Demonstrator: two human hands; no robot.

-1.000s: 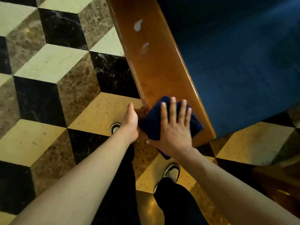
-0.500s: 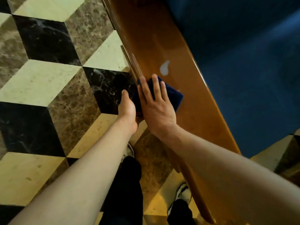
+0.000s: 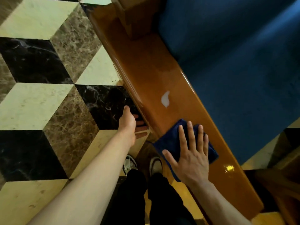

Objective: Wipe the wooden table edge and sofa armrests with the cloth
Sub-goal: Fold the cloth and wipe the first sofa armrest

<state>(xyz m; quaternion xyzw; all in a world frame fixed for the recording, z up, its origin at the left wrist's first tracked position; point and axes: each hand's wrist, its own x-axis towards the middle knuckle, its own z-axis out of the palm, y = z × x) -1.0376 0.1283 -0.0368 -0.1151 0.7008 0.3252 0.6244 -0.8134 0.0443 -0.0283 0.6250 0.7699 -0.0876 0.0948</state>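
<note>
A glossy brown wooden sofa armrest (image 3: 146, 73) runs diagonally from the top centre to the lower right. A folded dark blue cloth (image 3: 172, 140) lies flat on it, and my right hand (image 3: 190, 153) presses down on the cloth with fingers spread. A pale glare spot (image 3: 165, 99) shows on the wood just beyond the cloth. My left hand (image 3: 128, 125) reaches to the armrest's left side edge with its fingers curled under the edge, partly hidden.
The blue upholstered sofa seat (image 3: 235, 65) fills the right side. A wooden post (image 3: 134, 15) rises from the armrest at the top. The floor (image 3: 48, 98) is patterned marble in cream, brown and black. My shoes (image 3: 129, 164) and dark trousers stand below the armrest.
My right hand has slid the cloth back along the armrest toward me, from beside the glare spot to well below it. My left hand stays at the armrest's side edge.
</note>
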